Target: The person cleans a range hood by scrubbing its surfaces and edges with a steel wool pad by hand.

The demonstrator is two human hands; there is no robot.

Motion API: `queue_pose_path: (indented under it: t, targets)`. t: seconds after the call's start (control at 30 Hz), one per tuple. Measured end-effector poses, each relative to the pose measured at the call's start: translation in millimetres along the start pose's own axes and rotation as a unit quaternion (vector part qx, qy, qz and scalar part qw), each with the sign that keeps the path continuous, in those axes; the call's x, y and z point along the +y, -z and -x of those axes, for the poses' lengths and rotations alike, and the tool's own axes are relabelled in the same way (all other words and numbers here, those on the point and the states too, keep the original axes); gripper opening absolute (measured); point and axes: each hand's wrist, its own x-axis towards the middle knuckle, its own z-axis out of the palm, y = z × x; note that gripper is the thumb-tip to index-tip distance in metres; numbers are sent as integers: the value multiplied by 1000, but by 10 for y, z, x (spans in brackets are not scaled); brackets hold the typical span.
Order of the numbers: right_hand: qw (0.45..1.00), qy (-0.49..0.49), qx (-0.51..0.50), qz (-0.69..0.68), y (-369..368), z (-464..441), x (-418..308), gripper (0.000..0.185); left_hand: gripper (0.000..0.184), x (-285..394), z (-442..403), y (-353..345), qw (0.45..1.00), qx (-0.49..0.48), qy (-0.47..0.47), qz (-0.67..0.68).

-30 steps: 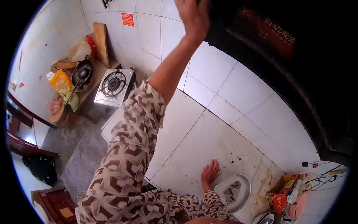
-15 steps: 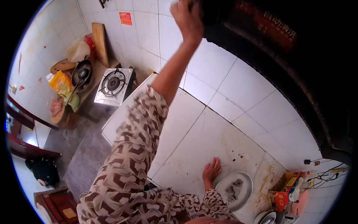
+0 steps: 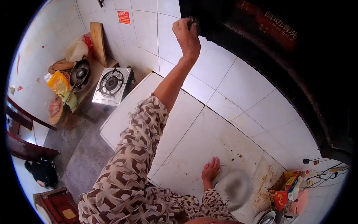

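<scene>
Basin (image 3: pixel 247 197): sitting at the near side of the white bench (image 3: pixel 190 156), round, pale and shallow, a blurred grey patch showing in its middle.
Wok (image 3: pixel 85 68): resting on a wooden side bench (image 3: pixel 94 75), a ladle (image 3: pixel 81 72) lying in it with the handle jutting over the rim; a yellow bag (image 3: pixel 59 82) is slumping close by.
Red carton (image 3: pixel 280 199): standing at the right, its contents too small to make out.
Left hand (image 3: pixel 187 42): reaching high, fingers closing around a dark, rough-looking pad (image 3: pixel 195 24).
Pad: sitting at the left end of the hood's lower edge, exact contact fading into the black.
Right hand (image 3: pixel 211 170): lying on the bench just beside the basin, fingers loosely extended, gripping nothing that shows.
Hood (image 3: pixel 242 33): looming overhead, its long dark edge curving down to the right, open air spreading between it and the bench.
Bench edge: running along the tiled wall (image 3: pixel 212 67) behind and dropping to grey floor (image 3: pixel 85 164) at left.
Stove (image 3: pixel 112 85): gleaming, square and metallic, carrying a round black burner.
Sleeves (image 3: pixel 123 160): showing brown-and-cream angular print, the left one stretching across the bench.
</scene>
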Motion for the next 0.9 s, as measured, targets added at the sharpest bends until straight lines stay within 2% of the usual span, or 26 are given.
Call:
queue_pose_path:
  t: [0.07,0.1,0.17,0.2,0.3,0.33,0.37,0.43,0.5,0.53,0.63,0.67,0.77,0.8,0.9]
  targets:
    - [1000,5,6,2,39,-32,-2,52,13,123,5,38,1000,-2,25,16]
    - [1000,8,6,0,52,-1,-23,52,14,181,-153,-24,999,4,2,40]
    - [1000,6,5,6,25,0,-45,52,11,536,-680,-75,991,12,-127,50]
    - [1000,4,6,12,29,-1,-39,52,10,651,-765,-62,989,8,-126,72]
    - [1000,8,10,0,34,-16,-21,52,14,128,-224,-82,998,11,-65,8]
    - [1000,6,10,4,31,-20,-16,52,15,-73,105,-50,997,1,66,43]
    - [1000,5,12,8,24,-50,-10,53,15,-87,193,40,994,-13,101,34]
    - [1000,5,6,13,31,62,-17,53,15,-99,108,4,1000,-3,30,0]
    - [1000,11,20,14,47,-16,-37,53,16,208,-306,-71,997,20,-55,59]
    - [1000,7,10,14,31,-42,-42,52,18,315,-472,-122,997,12,-66,39]
    - [1000,-3,-7,13,-14,-48,-22,51,11,317,-714,-165,985,102,105,86]
    - [1000,-2,-3,14,-35,-17,-8,52,19,158,-574,-138,987,79,140,21]
    - [1000,5,1,7,66,5,-40,51,18,26,-112,-36,996,42,81,-9]
    - [1000,7,6,1,105,-14,-57,51,18,-23,33,-15,986,29,160,32]
    - [1000,-1,-1,-12,-18,-18,-5,52,19,75,188,47,984,-5,179,22]
